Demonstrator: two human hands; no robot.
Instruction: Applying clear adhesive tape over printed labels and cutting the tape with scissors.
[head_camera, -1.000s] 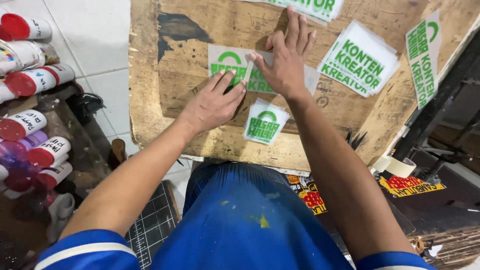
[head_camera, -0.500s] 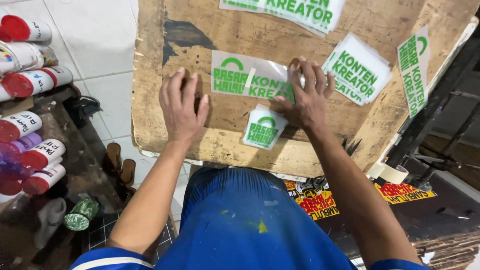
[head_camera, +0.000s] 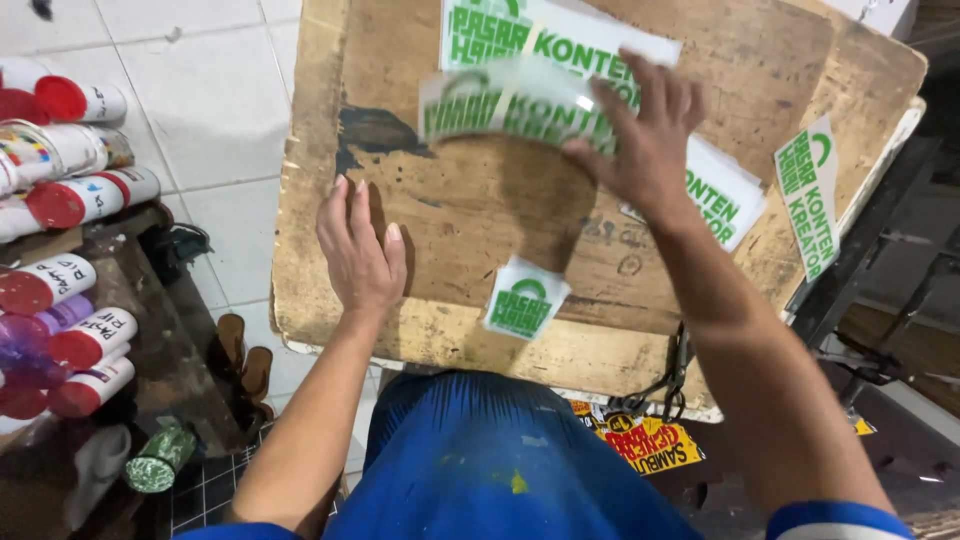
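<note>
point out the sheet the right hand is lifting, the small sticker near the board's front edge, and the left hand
lifted white-and-green printed sheet (head_camera: 505, 100), head view, on its blurred middle
small white-and-green sticker (head_camera: 523, 300), head view, on its centre
left hand (head_camera: 360, 250), head view, on the back of the hand, flat on the wooden board (head_camera: 470, 200)

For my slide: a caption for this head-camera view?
Right hand lifts a white-and-green sticker off a worn wooden board; left hand rests flat.

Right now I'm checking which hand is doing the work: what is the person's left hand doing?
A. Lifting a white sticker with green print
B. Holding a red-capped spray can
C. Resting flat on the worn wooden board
C: the left hand lies palm-down on the worn wooden board, while the right hand lifts the blurred white sticker with green print.
</note>
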